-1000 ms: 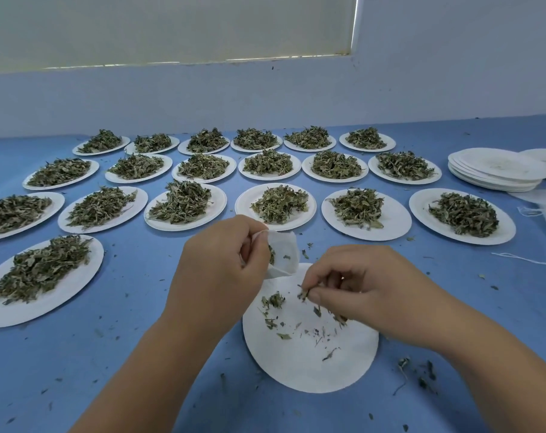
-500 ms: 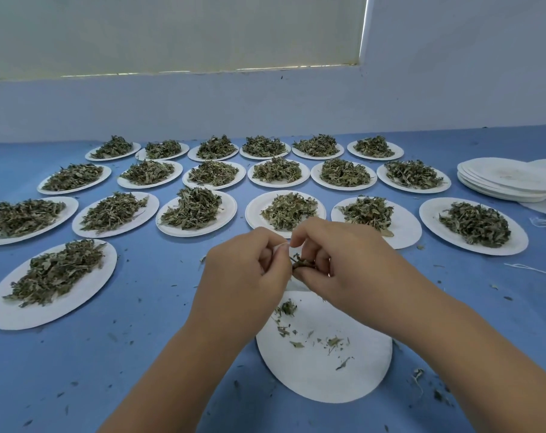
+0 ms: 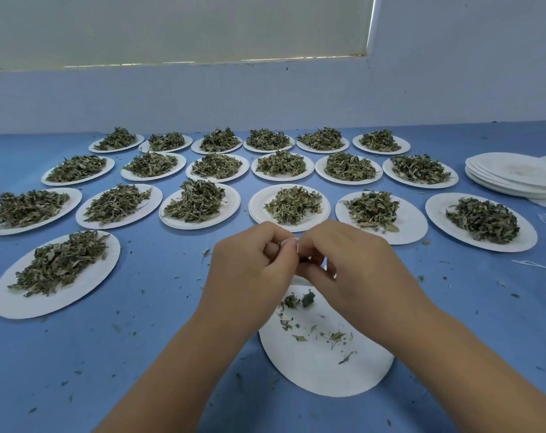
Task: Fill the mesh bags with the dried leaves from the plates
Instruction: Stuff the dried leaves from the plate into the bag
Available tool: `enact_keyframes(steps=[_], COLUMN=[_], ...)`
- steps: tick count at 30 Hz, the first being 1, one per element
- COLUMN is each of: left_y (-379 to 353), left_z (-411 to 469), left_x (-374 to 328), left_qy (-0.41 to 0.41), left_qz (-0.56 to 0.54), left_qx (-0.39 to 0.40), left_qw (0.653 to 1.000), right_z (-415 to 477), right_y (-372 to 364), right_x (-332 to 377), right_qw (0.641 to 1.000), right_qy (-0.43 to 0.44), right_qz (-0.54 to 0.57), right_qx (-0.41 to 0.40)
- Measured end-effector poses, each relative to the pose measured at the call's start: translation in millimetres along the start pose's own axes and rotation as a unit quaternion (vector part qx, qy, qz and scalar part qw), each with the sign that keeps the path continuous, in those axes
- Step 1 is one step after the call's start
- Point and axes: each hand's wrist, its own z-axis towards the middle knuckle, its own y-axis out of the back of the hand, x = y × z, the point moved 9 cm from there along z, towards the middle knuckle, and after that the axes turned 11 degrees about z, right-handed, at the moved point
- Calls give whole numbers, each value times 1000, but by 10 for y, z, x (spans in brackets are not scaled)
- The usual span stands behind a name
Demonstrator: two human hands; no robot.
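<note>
My left hand (image 3: 250, 270) and my right hand (image 3: 353, 267) meet above the near white plate (image 3: 328, 370). The left hand grips a small white mesh bag (image 3: 289, 242); only a sliver of its rim shows between the thumbs. The right hand's fingertips pinch a dark bit of dried leaf at the bag's mouth. How full the bag is stays hidden behind the fingers. On the near plate lie only a few leaf scraps (image 3: 292, 301).
Several white plates heaped with dried leaves (image 3: 200, 201) stand in rows across the blue table (image 3: 159, 307), one at the near left (image 3: 56, 270). A stack of empty plates (image 3: 512, 176) sits at the far right, with a loose white string (image 3: 534, 265) nearer. Leaf crumbs dot the cloth.
My right hand picked up a pinch of leaves from the near plate and rose to the bag in my left hand. Both hands now press together, covering the bag.
</note>
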Motion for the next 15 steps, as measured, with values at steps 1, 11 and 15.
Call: enact_keyframes(steps=[1, 11, 15], left_y=[-6, 69, 116], left_z=[-2, 25, 36], left_x=[1, 111, 136], left_qy=[5, 59, 68], left_qz=[-4, -47, -59], left_qx=[4, -15, -32], left_qw=[1000, 997, 995], right_z=[0, -44, -64], right_y=[-23, 299, 178], right_x=[-15, -179, -347], right_qw=[1000, 983, 979], right_qy=[-6, -27, -90], right_qz=[-1, 158, 184], right_qx=[6, -93, 0])
